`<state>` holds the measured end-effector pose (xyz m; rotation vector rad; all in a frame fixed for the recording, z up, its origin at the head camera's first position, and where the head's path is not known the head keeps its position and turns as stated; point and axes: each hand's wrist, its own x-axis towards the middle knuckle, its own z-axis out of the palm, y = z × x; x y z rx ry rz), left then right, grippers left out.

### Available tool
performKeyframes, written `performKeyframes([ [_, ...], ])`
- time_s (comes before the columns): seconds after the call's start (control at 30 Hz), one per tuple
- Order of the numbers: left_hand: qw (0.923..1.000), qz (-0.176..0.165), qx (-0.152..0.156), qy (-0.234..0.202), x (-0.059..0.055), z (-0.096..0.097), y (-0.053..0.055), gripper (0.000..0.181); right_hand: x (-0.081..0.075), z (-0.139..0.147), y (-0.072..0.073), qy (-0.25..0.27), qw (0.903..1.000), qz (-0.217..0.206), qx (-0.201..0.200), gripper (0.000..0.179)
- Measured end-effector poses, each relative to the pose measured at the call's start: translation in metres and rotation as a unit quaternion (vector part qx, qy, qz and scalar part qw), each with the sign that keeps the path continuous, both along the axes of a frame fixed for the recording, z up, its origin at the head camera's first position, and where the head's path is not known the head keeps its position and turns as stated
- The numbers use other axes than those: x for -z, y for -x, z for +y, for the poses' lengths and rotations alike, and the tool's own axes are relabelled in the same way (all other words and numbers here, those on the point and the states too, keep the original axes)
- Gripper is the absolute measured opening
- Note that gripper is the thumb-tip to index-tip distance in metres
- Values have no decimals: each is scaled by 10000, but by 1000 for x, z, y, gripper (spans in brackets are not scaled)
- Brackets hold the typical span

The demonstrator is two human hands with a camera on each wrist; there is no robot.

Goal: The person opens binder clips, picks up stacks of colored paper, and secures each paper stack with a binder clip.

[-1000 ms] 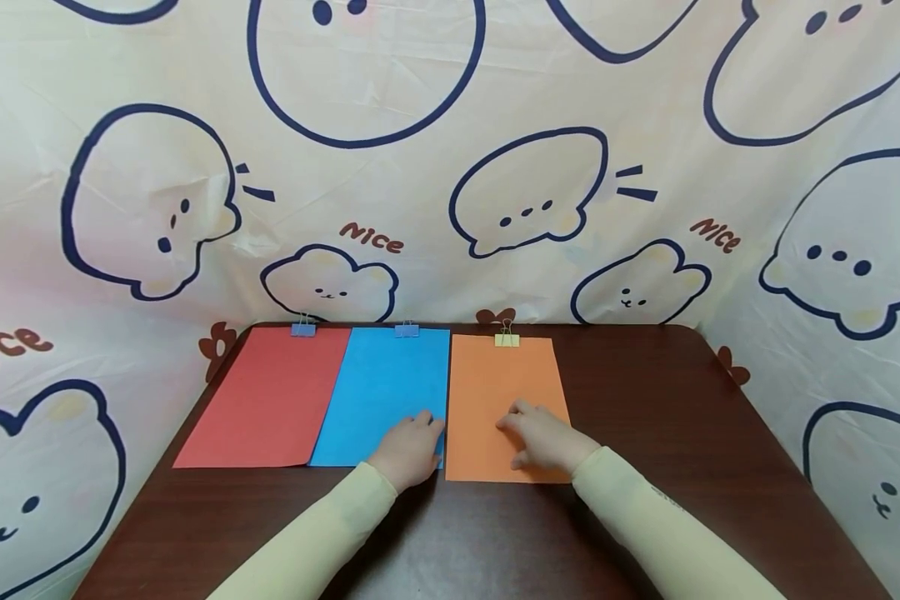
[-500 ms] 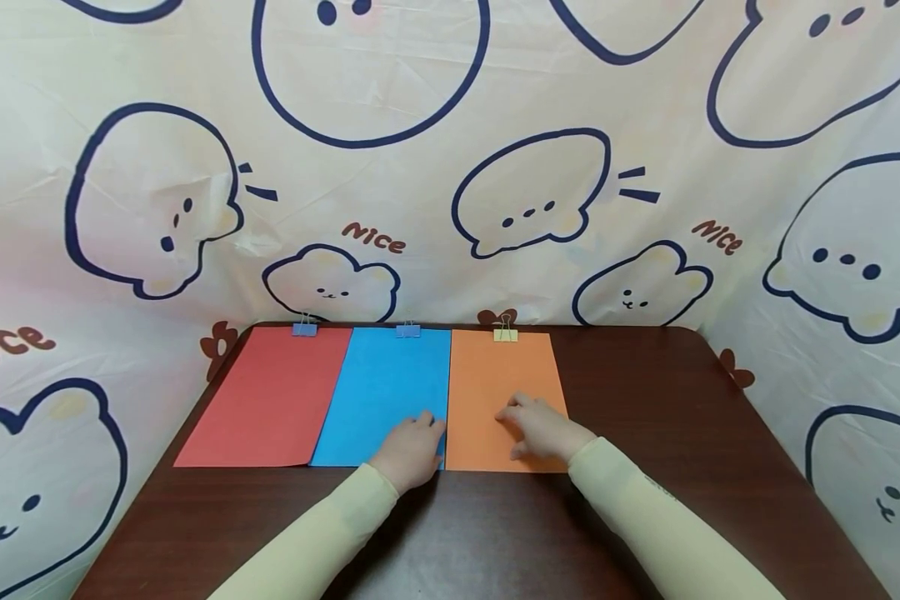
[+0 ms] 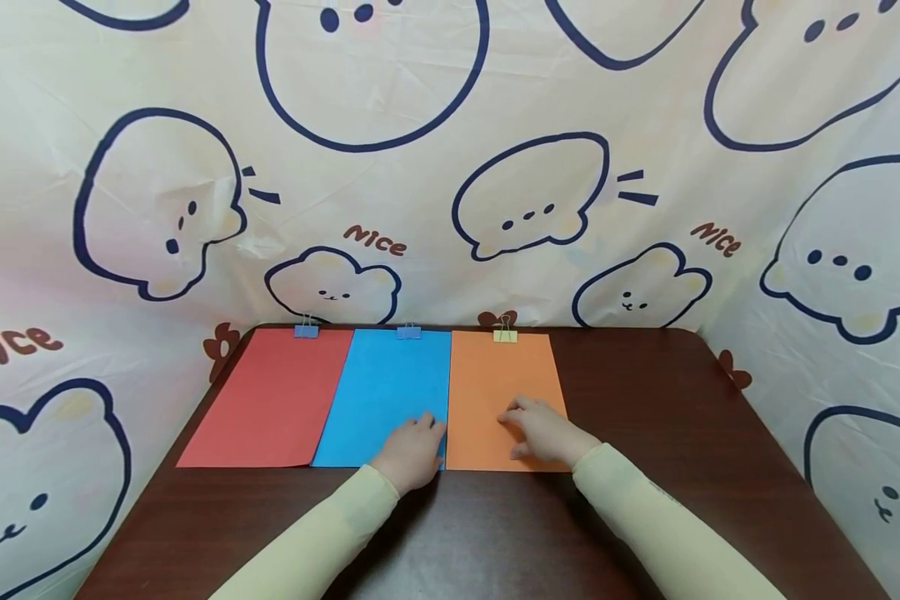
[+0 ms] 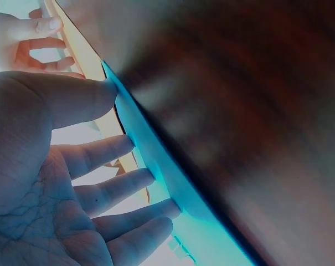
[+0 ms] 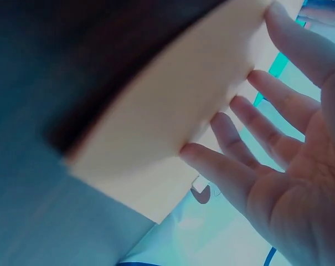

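In the head view, an orange sheet (image 3: pixel 502 375) lies beside a blue sheet (image 3: pixel 390 383), their long edges right alongside each other. My left hand (image 3: pixel 411 450) rests its fingertips on the near right corner of the blue sheet. The left wrist view shows its fingers (image 4: pixel 109 191) spread, with the tips on the blue surface. My right hand (image 3: pixel 543 429) touches the orange sheet's right half with spread fingertips, seen in the right wrist view as fingers (image 5: pixel 278 136) pressing the paper. A yellow binder clip (image 3: pixel 505 337) sits at the orange sheet's far edge.
A red sheet (image 3: pixel 266 392) lies left of the blue one. Blue binder clips (image 3: pixel 306 332) sit on the far edges of the red and blue sheets. The dark brown table (image 3: pixel 645 392) meets a bear-print cloth (image 3: pixel 435 192) at the back and sides.
The orange sheet has slid a little away from the person, its near edge now almost level with the blue sheet's. My right hand shifted slightly with it; the left hand stayed in place.
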<state>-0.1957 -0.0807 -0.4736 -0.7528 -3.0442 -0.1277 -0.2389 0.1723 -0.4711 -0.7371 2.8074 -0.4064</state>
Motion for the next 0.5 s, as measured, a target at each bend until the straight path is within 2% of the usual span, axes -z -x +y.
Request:
performKeyframes([
  [0.17,9995,-200,-119,-219,0,-2,-1,45,7,6,-10,70,9985,440,-306,43],
  [0.27,9990,-211,-176,-360,-1,-4,-4,45,7,9,-20,119,9976,584,-354,36],
  [0.37,9985,9,-113,-539,-2,-6,-8,43,5,12,-31,177,9962,812,-244,30],
  [0.5,9949,542,24,-855,-6,-6,-14,38,-5,17,-43,361,9896,1394,-53,25],
])
